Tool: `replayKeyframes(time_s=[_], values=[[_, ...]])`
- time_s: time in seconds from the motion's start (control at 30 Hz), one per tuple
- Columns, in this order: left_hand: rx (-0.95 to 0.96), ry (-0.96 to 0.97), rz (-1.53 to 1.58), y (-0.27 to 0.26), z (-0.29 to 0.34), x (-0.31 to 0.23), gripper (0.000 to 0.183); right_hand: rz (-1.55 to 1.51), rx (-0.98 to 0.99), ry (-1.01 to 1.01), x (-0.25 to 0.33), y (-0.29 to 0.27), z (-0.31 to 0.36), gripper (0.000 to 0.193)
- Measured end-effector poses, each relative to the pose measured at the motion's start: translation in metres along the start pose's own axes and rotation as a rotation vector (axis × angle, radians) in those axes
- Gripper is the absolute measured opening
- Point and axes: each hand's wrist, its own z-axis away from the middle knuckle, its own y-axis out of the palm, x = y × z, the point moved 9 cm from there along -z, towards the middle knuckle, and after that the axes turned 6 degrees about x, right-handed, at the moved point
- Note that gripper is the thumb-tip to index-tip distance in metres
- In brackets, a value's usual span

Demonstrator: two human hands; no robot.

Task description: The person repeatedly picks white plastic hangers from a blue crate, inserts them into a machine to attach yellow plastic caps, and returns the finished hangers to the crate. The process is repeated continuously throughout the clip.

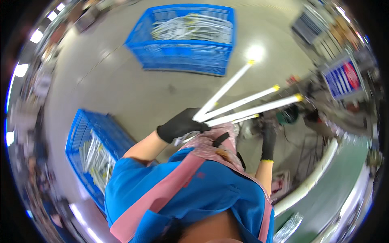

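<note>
My left hand (184, 124), in a black glove, is closed around one end of several long white tubes with yellow tips (251, 110). They fan out from my fist to the right and away from me, one angled farther forward than the others. My right hand (268, 135), gloved in black with a yellow cuff edge, hangs lower at my right side, apart from the long tubes. Its fingers blend into the dark, cluttered background and I cannot make out whether they hold anything.
A blue plastic crate (182, 54) with many thin white pieces stands on the floor ahead. A second blue crate (75, 135) with similar pieces is close on my left. To my right runs a green-topped bench (334, 190) with a pale rounded edge. A blue-and-white sign (344, 79) stands at far right.
</note>
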Motion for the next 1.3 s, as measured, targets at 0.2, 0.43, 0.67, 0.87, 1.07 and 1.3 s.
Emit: replayKeyframes(time_s=[0.2,0.43,0.67,0.87,1.07,1.3], values=[[-0.241,0.054,0.017,-0.028,0.044,-0.006,0.045,-0.227,0.271,0.237,-0.001,0.07,0.001,0.037],[-0.499,0.32,0.141,-0.06,0.108,-0.02,0.049,-0.263,0.602,0.314,0.027,0.148,-0.01,0.036],[-0.9,0.355,-0.019,-0.116,0.184,-0.028,0.041,-0.147,0.916,0.258,0.074,0.236,-0.006,0.033],[-1.086,0.506,0.207,-0.15,0.31,-0.047,0.039,-0.136,1.446,0.036,0.174,0.411,0.057,0.036],[-1.417,0.669,0.047,-0.137,0.507,-0.062,0.044,-0.228,1.983,-0.274,0.293,0.583,0.221,0.043],[-1.433,1.231,0.325,-0.073,0.714,-0.012,0.077,0.041,2.648,-0.329,0.367,0.634,0.399,0.048]])
